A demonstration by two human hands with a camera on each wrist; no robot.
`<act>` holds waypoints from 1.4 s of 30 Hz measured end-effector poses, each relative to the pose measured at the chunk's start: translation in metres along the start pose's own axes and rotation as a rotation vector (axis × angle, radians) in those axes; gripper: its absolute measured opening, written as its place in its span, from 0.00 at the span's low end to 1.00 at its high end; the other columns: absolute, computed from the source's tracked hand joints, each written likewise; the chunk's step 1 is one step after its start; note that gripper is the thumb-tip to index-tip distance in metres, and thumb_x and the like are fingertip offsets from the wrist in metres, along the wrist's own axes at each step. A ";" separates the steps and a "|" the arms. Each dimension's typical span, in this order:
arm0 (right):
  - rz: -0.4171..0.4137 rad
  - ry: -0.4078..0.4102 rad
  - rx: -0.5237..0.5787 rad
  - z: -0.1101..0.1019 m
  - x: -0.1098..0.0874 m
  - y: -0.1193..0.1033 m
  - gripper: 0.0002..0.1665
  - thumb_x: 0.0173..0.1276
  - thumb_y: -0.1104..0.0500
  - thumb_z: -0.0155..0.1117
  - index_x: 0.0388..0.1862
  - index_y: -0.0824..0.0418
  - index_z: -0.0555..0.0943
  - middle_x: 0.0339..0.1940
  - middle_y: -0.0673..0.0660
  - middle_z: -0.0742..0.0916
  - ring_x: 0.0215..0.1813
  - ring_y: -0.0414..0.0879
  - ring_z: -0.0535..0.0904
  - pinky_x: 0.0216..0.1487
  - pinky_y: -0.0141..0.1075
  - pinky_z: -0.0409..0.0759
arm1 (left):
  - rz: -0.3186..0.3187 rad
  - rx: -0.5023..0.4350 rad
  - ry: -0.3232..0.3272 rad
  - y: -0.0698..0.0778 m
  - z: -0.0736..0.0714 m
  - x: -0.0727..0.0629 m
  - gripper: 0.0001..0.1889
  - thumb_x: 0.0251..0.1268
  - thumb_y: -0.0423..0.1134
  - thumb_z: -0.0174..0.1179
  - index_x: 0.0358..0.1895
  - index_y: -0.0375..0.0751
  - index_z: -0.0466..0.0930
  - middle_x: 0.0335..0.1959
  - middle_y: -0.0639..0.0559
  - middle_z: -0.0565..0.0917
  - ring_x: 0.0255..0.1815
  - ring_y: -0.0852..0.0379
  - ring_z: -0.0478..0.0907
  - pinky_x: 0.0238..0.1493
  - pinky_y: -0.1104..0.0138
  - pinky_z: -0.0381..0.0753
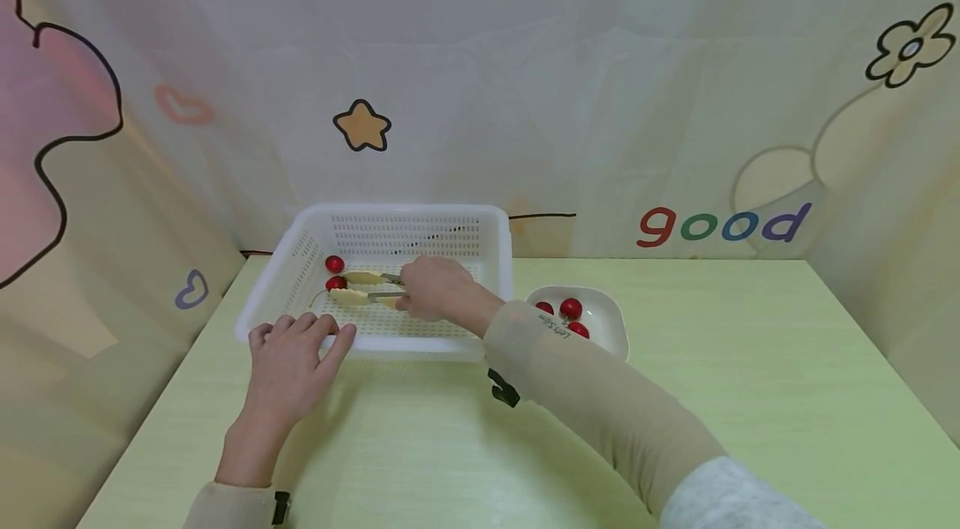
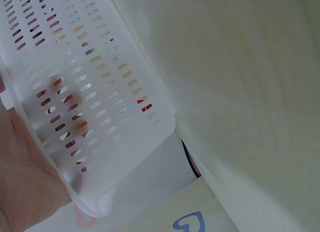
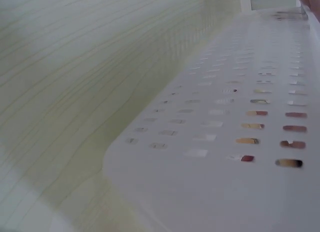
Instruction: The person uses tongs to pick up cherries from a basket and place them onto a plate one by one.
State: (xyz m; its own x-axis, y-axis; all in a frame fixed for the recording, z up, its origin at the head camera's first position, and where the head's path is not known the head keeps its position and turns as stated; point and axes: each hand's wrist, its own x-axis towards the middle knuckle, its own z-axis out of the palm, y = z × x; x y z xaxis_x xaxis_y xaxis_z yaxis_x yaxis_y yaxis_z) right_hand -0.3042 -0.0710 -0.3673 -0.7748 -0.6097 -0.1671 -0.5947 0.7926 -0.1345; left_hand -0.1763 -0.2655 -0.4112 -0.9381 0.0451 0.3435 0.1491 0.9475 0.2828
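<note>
My right hand (image 1: pixel 435 287) grips a pair of tongs (image 1: pixel 386 296) with pale yellow tips, inside the white plastic basket (image 1: pixel 315 329). The tongs' arms stand apart. Their tips reach a red cherry (image 1: pixel 335 284), whose thin stem trails to the lower left. Whether they touch it, I cannot tell. Just behind it lies another cherry (image 1: pixel 334 264). My left hand (image 1: pixel 288 366) holds the basket's near rim at the left, fingers hooked over it. In the left wrist view, parts of the fingers show through the slots of the basket wall (image 2: pixel 150 127); the right wrist view mostly shows the slotted wall (image 3: pixel 200 192).
Right of the basket, a small white plate (image 1: pixel 611 325) holds red cherries (image 1: pixel 572 309), partly hidden by the right sleeve (image 1: pixel 592 396). Both stand on a light green wood-grain table (image 1: pixel 420 446). A printed curtain (image 1: pixel 480 96) hangs behind and at the sides.
</note>
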 end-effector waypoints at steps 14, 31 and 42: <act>-0.027 0.037 -0.005 -0.012 -0.020 0.007 0.19 0.77 0.41 0.61 0.38 0.55 0.81 0.27 0.48 0.83 0.24 0.40 0.74 0.24 0.33 0.73 | 0.003 -0.005 -0.002 0.003 -0.002 0.000 0.24 0.81 0.59 0.47 0.37 0.44 0.82 0.37 0.48 0.83 0.45 0.39 0.74 0.57 0.36 0.56; -0.093 0.172 0.000 -0.036 -0.073 0.041 0.19 0.74 0.42 0.66 0.50 0.54 0.82 0.38 0.48 0.86 0.32 0.42 0.79 0.27 0.35 0.75 | -0.012 -0.008 -0.032 0.003 -0.003 0.000 0.25 0.81 0.60 0.45 0.39 0.44 0.82 0.39 0.49 0.83 0.46 0.39 0.74 0.58 0.35 0.55; -0.116 0.231 0.039 -0.046 -0.117 0.071 0.17 0.74 0.46 0.67 0.47 0.58 0.80 0.35 0.50 0.85 0.27 0.43 0.75 0.23 0.33 0.70 | -0.014 -0.011 -0.040 0.005 -0.003 0.000 0.26 0.82 0.60 0.44 0.40 0.44 0.82 0.41 0.46 0.84 0.47 0.38 0.73 0.59 0.34 0.54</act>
State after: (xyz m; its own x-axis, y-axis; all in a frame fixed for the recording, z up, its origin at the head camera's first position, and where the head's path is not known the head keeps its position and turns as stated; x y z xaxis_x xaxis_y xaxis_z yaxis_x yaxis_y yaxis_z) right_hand -0.2651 0.0568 -0.3121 -0.7328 -0.6759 0.0787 -0.6775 0.7138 -0.1776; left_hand -0.1746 -0.2620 -0.4069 -0.9518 0.0442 0.3034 0.1387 0.9446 0.2973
